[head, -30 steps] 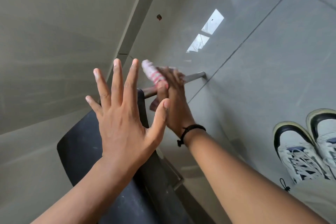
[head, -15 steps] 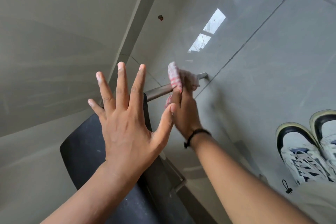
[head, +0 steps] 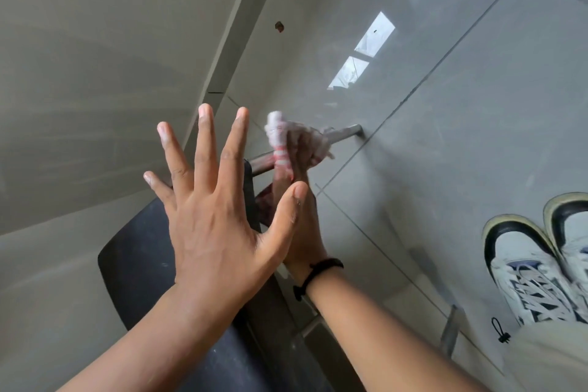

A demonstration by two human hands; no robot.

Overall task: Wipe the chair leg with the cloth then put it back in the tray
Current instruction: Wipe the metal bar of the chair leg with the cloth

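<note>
A metal chair leg [head: 345, 131] runs from the black seat [head: 136, 251] down to the tiled floor. My right hand [head: 302, 169] is wrapped around the leg's middle, shut on a white and red striped cloth [head: 278, 137] that bunches out above my fingers. A black band circles that wrist. My left hand [head: 216, 210] is flat on the seat's edge, fingers spread wide, holding nothing. The left hand hides part of the right hand. No tray is in view.
Glossy grey floor tiles [head: 461, 105] with a bright window reflection lie beyond the leg. A wall and its skirting [head: 222, 51] run along the left. Two white and black sneakers [head: 534, 264] stand at the right, with a second chair leg [head: 450, 328] beside them.
My right hand with the cloth slid down the leg toward the floor, then back up toward the seat. The left hand stayed spread on the seat.
</note>
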